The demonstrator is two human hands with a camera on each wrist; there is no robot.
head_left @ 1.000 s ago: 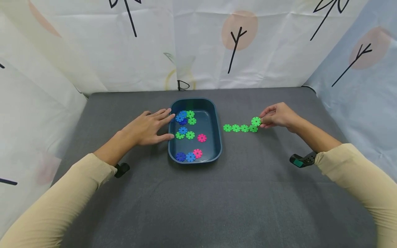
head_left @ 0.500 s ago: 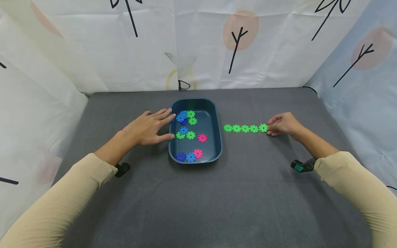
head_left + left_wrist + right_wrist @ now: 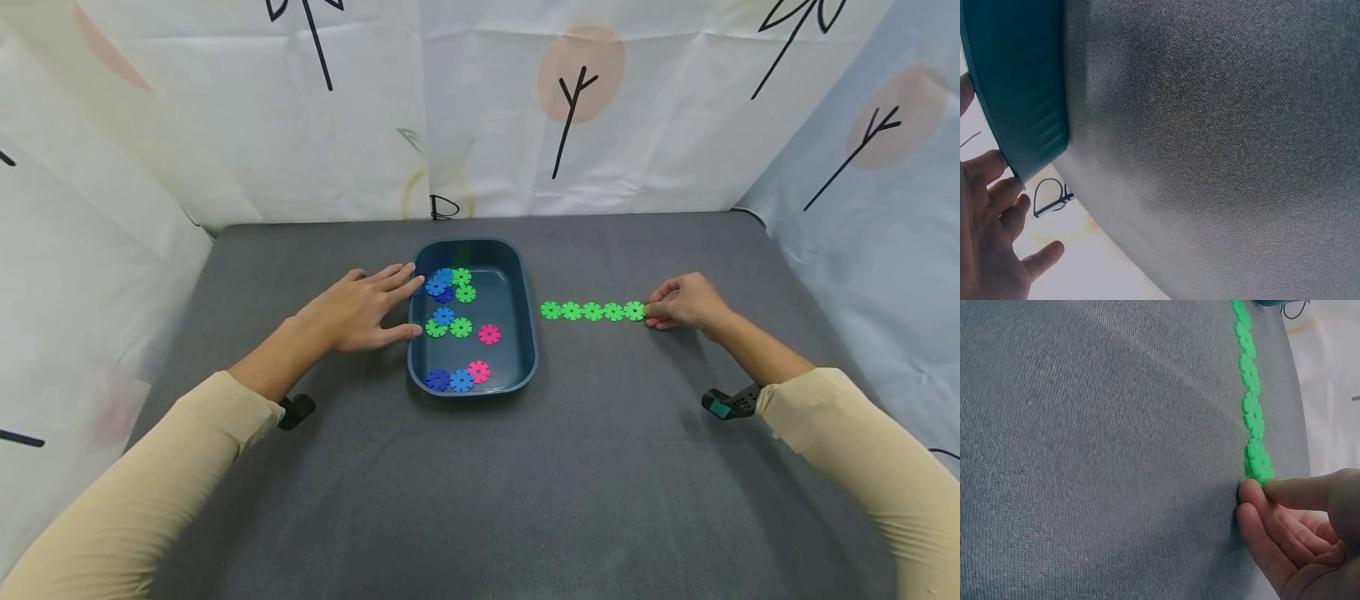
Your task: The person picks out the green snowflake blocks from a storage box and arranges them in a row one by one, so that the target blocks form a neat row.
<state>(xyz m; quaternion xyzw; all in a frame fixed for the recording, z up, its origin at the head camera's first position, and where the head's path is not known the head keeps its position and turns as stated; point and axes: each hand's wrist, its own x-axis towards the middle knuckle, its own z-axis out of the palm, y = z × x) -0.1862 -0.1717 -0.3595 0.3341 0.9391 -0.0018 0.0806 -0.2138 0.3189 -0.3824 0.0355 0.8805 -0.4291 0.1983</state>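
On the grey cloth lies a straight row of several flat, notched green discs (image 3: 592,311), shaped like toy snowflake pieces. Thumb and forefinger of my right hand (image 3: 692,302) pinch the outer edge of the rightmost green disc (image 3: 1259,461), which lines up with its neighbour. My left hand (image 3: 363,310) rests with spread fingers on the left rim of a dark blue tray (image 3: 513,308). In the left wrist view, the fingertips meet the rim of the tray's teal-looking side (image 3: 1022,94).
Inside the tray lie more notched discs: green discs (image 3: 461,327), light blue discs (image 3: 462,380), dark blue discs (image 3: 438,380) and pink discs (image 3: 490,334). Patterned white fabric (image 3: 480,108) stands behind the table. Each wrist wears a dark band (image 3: 731,403).
My right hand has moved right and down, laying the green disc at the row's right end, then shifted it slightly left against its neighbour. The left hand has stayed on the tray.
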